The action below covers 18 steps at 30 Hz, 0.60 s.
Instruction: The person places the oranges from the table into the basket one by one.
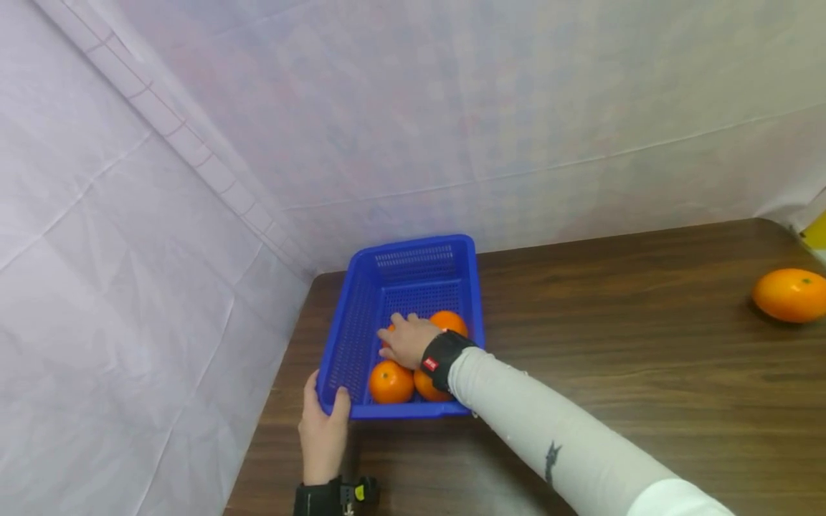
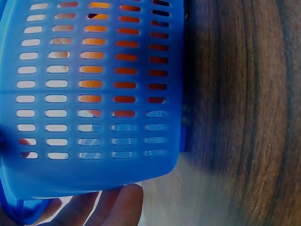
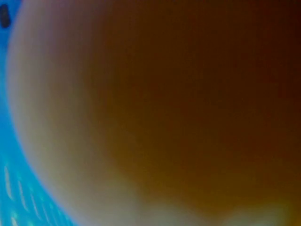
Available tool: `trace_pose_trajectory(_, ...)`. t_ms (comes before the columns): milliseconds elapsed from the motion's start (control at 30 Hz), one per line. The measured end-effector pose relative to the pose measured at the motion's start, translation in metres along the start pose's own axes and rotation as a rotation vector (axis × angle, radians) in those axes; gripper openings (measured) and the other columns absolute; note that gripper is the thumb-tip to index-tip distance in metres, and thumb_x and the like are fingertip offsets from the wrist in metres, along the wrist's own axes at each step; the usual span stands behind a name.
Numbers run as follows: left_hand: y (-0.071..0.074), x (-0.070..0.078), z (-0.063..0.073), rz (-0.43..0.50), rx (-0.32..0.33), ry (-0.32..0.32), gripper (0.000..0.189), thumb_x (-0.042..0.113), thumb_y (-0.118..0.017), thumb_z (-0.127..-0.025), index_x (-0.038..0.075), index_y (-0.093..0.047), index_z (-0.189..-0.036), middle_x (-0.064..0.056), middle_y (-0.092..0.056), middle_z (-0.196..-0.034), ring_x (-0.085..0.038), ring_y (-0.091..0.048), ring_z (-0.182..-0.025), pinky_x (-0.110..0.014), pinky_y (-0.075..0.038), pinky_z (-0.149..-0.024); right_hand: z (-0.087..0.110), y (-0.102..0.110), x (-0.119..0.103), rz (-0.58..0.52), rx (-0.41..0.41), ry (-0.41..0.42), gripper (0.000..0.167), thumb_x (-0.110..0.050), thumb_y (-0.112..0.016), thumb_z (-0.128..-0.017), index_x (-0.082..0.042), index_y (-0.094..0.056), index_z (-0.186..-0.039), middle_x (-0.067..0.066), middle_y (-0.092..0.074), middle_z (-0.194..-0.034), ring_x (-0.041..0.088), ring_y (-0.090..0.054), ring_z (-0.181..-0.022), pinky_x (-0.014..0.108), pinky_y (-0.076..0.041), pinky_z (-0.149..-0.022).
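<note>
A blue plastic basket with slotted walls stands on the table, holding several oranges. My left hand grips its near left corner, thumb over the rim; in the left wrist view its fingers lie against the outer wall. My right hand reaches inside, its fingers curled over an orange that it mostly hides. Close by are an orange at the front, another orange partly under the wrist, and an orange behind the wrist. A blurred, dark orange shape fills most of the right wrist view.
A lone orange lies on the wooden table at the far right. White sheeting hangs behind the table and along its left side. Something yellow shows at the right edge.
</note>
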State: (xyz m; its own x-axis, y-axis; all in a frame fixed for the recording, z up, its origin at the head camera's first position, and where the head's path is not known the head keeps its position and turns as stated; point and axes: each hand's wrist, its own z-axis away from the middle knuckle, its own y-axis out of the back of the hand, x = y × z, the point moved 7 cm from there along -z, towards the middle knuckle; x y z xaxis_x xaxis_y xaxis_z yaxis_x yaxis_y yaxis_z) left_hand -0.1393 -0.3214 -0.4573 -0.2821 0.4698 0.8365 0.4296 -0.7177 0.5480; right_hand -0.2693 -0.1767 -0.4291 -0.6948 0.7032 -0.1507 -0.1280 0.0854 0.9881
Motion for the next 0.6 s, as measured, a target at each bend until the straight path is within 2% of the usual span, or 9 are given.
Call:
trace_pose_trajectory(133,0.0,0.0,0.0,0.006,0.003,-0.003,0.067,0.033,-0.054,-0.1,0.012,-0.027,-0.158,-0.025,-0.047,-0.151,-0.042,-0.055,-0.13,-0.062,-0.046,-0.105,-0.001,0.0,0.001,-0.019,-0.001,-0.008,0.05,-0.048,-0.046,-0.105,-0.024,-0.051,-0.148,0.014,-0.051,-0.147,0.037,-0.058,-0.124,0.047,-0.05,-0.106)
trace_pose_trajectory(333,0.0,-0.001,0.002,-0.009,0.025,-0.031,0.064,0.031,-0.056,-0.1,0.011,-0.031,-0.156,-0.025,-0.054,-0.145,-0.041,-0.06,-0.124,-0.06,-0.049,-0.102,-0.006,-0.007,0.005,-0.076,-0.006,-0.039,0.056,-0.053,-0.047,-0.103,-0.025,-0.048,-0.151,0.014,-0.046,-0.155,0.041,-0.051,-0.134,0.05,-0.042,-0.114)
trace_pose_trajectory(600,0.002,0.0,0.001,-0.021,0.036,-0.05,0.065,0.03,-0.056,-0.099,0.01,-0.032,-0.156,-0.027,-0.054,-0.144,-0.043,-0.06,-0.124,-0.06,-0.049,-0.101,-0.011,-0.005,0.004,-0.085,0.047,-0.004,0.051,-0.05,-0.051,-0.102,-0.019,-0.058,-0.142,0.015,-0.052,-0.147,0.038,-0.055,-0.13,0.05,-0.047,-0.11)
